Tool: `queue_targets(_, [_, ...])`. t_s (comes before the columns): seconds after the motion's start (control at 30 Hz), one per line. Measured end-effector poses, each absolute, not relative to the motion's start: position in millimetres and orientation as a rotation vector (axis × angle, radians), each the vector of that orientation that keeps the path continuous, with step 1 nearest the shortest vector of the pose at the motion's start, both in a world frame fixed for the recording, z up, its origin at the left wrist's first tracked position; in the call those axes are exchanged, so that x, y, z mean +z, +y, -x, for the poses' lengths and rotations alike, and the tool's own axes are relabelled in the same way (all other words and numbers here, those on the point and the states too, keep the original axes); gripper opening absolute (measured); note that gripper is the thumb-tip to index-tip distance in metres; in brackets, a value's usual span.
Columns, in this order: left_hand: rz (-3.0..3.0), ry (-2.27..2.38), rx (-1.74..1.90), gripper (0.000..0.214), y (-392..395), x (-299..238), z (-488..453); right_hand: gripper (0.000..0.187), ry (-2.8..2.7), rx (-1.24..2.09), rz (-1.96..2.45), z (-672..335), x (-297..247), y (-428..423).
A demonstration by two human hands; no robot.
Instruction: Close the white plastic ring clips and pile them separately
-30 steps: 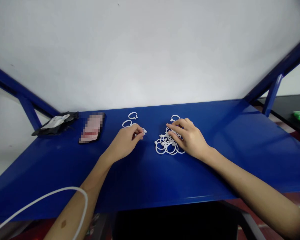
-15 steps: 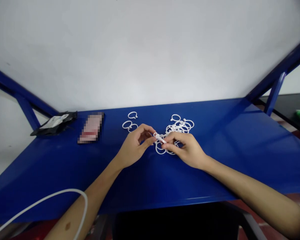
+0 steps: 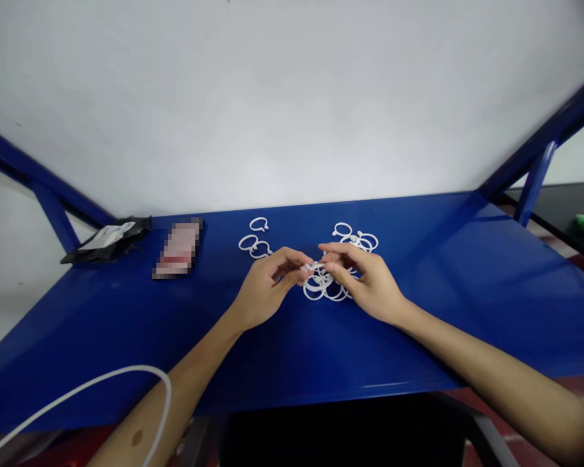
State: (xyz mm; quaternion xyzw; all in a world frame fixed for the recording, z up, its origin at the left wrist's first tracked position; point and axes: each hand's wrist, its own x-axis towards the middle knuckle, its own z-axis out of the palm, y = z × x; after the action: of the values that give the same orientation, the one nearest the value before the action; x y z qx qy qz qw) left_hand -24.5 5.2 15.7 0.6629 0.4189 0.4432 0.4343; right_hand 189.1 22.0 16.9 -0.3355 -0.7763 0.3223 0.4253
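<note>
A white plastic ring [image 3: 314, 266] with a small knob is held up between my two hands, seen nearly edge-on. My left hand [image 3: 263, 290] pinches its left end between thumb and fingers. At its right end, the thumb and fingertips of my right hand [image 3: 372, 285] close on it; the exact contact is partly hidden. Beneath and behind my hands lies a heap of similar white rings [image 3: 334, 299], partly covered by my right hand. Several more heaped rings [image 3: 368, 235] show beyond its fingers. Three separate rings [image 3: 259, 218] lie beyond my left hand.
The blue table [image 3: 282, 363] meets a pale wall at its back. At the left are a pixelated flat pink item [image 3: 179, 248] and a black plastic bag [image 3: 108, 240] with a white label. A white cable [image 3: 102, 376] loops over my left forearm. Blue frame bars [image 3: 538, 175] flank the table.
The held ring has turned flatter between my fingers. My right fingers have shifted and spread slightly upward, and my left hand has dipped a little. The loose rings stay put.
</note>
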Motion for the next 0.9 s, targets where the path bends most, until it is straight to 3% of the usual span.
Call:
queue_targets(0.13, [-1.62,1.023,1.129,0.019,5,16,24,0.028,-1.806,1.133,0.802,-188,14,22])
queue_targets(0.57, [-1.54,0.95,1.279,0.018,6,16,21,0.014,-1.796,1.216,0.761,-185,18,13])
queue_targets(0.9, [-1.935,1.148,1.143,0.013,13,4,28,0.012,-2.144,0.811,0.745,-189,24,16])
